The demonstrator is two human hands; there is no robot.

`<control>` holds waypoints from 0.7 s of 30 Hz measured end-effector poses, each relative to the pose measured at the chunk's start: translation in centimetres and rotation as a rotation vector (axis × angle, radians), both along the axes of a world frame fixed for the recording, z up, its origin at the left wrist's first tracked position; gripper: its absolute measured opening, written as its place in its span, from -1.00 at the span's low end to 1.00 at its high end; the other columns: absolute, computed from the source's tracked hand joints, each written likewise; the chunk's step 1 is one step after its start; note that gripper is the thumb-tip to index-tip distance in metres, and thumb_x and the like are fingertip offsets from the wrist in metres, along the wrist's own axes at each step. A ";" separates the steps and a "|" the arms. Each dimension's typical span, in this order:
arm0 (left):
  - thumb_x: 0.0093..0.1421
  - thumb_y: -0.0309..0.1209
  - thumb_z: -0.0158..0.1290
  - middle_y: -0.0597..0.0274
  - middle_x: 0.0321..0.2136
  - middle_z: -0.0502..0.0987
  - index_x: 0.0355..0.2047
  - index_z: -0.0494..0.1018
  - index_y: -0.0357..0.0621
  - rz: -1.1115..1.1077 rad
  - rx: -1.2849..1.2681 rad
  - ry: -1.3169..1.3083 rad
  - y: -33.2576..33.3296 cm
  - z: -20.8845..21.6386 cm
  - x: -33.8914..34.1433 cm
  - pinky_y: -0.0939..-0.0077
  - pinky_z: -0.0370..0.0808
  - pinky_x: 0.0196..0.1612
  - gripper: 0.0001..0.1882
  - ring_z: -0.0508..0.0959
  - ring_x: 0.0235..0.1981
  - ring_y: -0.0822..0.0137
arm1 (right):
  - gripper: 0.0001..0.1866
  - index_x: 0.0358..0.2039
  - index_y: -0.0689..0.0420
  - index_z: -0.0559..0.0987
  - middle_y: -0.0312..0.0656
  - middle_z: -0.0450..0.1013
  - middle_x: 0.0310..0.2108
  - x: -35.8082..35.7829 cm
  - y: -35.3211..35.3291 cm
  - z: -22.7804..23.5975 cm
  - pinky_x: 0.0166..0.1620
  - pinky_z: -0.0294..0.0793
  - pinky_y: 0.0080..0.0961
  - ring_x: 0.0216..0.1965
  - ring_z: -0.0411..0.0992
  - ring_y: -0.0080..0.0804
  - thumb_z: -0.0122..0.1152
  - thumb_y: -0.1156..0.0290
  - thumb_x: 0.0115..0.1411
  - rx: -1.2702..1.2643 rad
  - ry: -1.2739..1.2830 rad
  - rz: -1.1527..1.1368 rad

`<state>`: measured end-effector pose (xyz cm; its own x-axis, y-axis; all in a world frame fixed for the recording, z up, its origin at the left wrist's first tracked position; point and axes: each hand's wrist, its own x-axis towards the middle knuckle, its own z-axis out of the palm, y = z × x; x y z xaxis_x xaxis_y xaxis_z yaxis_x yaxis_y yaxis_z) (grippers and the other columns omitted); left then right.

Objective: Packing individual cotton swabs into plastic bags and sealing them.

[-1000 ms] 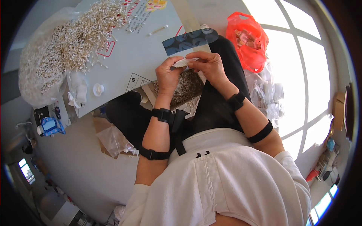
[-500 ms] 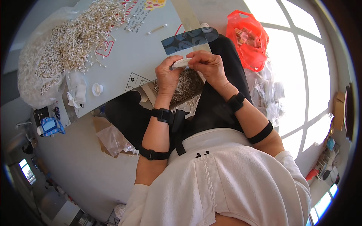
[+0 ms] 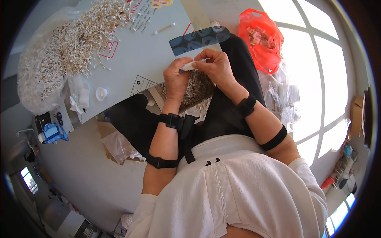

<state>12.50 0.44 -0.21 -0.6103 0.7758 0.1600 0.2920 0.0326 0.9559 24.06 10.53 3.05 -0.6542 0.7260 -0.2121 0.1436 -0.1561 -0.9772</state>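
My left hand (image 3: 176,75) is closed around a small bundle of cotton swabs (image 3: 187,67), its white knobbly tips showing at the top. My right hand (image 3: 216,67) pinches at the right edge of the same bundle, thumb and forefinger together. Fingers hide most of the bundle. Just below both hands, between my knees, an open box of cotton swabs (image 3: 200,88) is partly covered by my wrists. Beyond the hands a dark, see-through film strip (image 3: 194,43) with grey patterns lies across the table's edge.
On the left of the table (image 3: 137,51), many loose swabs (image 3: 75,43) spill from a clear plastic bag (image 3: 29,85). A slim clear pack (image 3: 164,28) and a round white dish (image 3: 101,94) lie there too. A red plastic bag (image 3: 266,59) holding pinkish pieces stands at right.
My right hand has shifted slightly left over the bundle, its fingers drawn closer in a pinch. Less of the white tips shows. My left hand has barely moved.
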 end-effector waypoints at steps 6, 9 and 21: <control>-0.02 -0.65 0.27 0.20 -0.36 0.64 -0.29 0.58 -0.18 0.051 -0.001 0.011 0.0 0.0 0.0 0.51 0.52 -0.18 -0.75 0.62 -0.30 0.36 | -0.91 -0.36 0.25 0.62 -0.33 0.53 -0.53 0.3 -0.2 0.2 -0.44 0.37 -0.76 -0.50 0.45 -0.72 0.34 0.56 0.09 -0.043 0.098 0.004; -0.03 -0.67 0.27 0.21 -0.35 0.64 -0.29 0.58 -0.18 0.034 0.012 -0.018 0.0 0.2 0.0 0.52 0.52 -0.18 -0.73 0.61 -0.30 0.36 | -0.90 -0.32 0.26 0.64 -0.25 0.58 -0.41 1.6 0.2 -0.1 -0.35 0.46 -0.72 -0.44 0.49 -0.67 0.30 0.63 0.11 -0.176 0.259 0.046; -0.01 -0.71 0.27 0.27 -0.26 0.62 -0.21 0.59 -0.19 0.054 0.052 0.176 0.2 4.1 0.4 0.55 0.53 -0.10 -0.67 0.58 -0.22 0.45 | -0.93 -0.39 0.33 0.63 -0.14 0.56 -0.18 2.8 0.2 2.0 -0.18 0.54 -0.60 -0.31 0.49 -0.54 0.26 0.72 0.09 -0.159 0.387 -0.012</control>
